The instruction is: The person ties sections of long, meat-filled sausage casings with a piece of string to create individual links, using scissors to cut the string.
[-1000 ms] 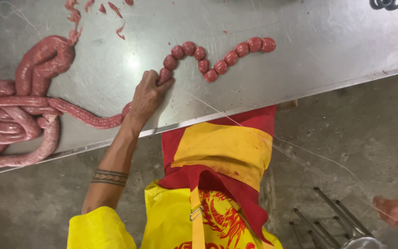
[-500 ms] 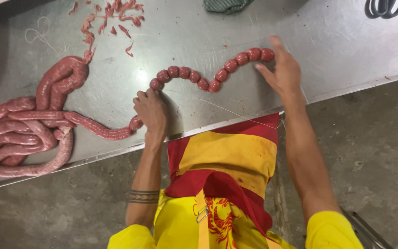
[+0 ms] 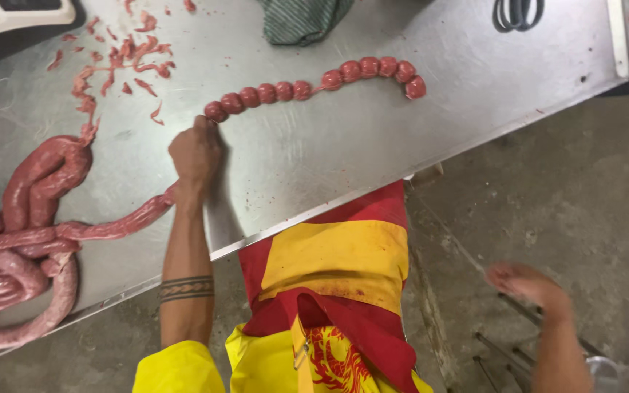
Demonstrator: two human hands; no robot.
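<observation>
Left hand (image 3: 195,154) pinches the sausage (image 3: 111,227) beside the tied links (image 3: 307,87), mid-tying; right hand (image 3: 529,285) (blurred, grip unclear) hangs off the table (image 3: 343,160).

Blurred right hand (image 3: 529,285), grip unclear

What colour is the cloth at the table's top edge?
The cloth is green with thin pale stripes, seen in the head view.

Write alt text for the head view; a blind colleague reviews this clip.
The left hand grips a long pink sausage on a steel table, at the end of a chain of small round tied links. The right hand hangs off the table, blurred, above the concrete floor. Meat scraps lie behind.
</observation>
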